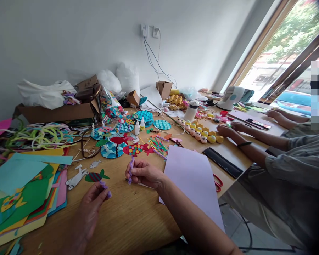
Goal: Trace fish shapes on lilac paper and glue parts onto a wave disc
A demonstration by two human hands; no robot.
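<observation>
My left hand (pixel 94 196) pinches a short curly purple pipe cleaner (pixel 106 190) low over the table. In my right hand (pixel 145 173) a second wavy purple pipe cleaner (pixel 131 170) stands nearly upright between thumb and fingers. The two pieces are apart. Just beyond my left hand lies a green paper fish (pixel 97 176) with dark stripes, next to a grey-white fish cutout (pixel 77 178). A red paper fish (pixel 136 149) with coloured dots lies past my right hand. Under my right forearm is a lilac paper sheet (pixel 190 173).
Stacked coloured paper (pixel 53 191) and a heap of pipe cleaners (pixel 39 138) fill the left. Glue bottles (pixel 137 127), blue paper discs (pixel 162 124) and a white bottle (pixel 191 110) stand farther back. Red scissors (pixel 218 183) and a black case (pixel 222 163) lie right, near other people's arms (pixel 255 141).
</observation>
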